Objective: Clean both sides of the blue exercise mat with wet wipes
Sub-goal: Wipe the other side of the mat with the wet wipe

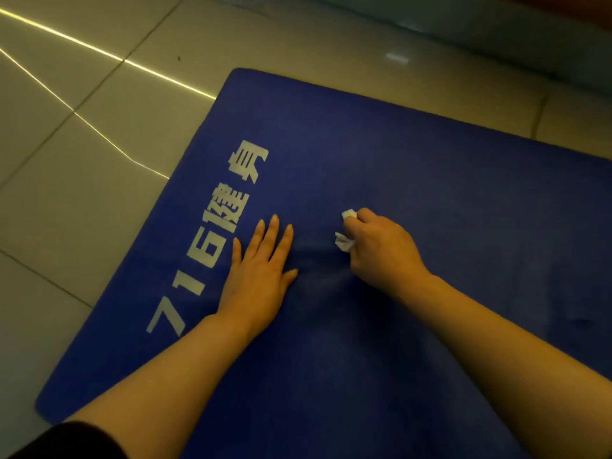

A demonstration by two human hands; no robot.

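Observation:
The blue exercise mat lies flat on the tiled floor, with white printed characters running along its left side. My left hand rests palm down on the mat beside the print, fingers straight and spread. To its right, my right hand grips a crumpled white wet wipe and holds it against the mat. Bits of the wipe stick out above and below the curled fingers.
Beige floor tiles surround the mat on the left and at the back, with bright streaks of light across them. A dark wall base or ledge runs along the far right. The mat's near left corner lies close to my sleeve.

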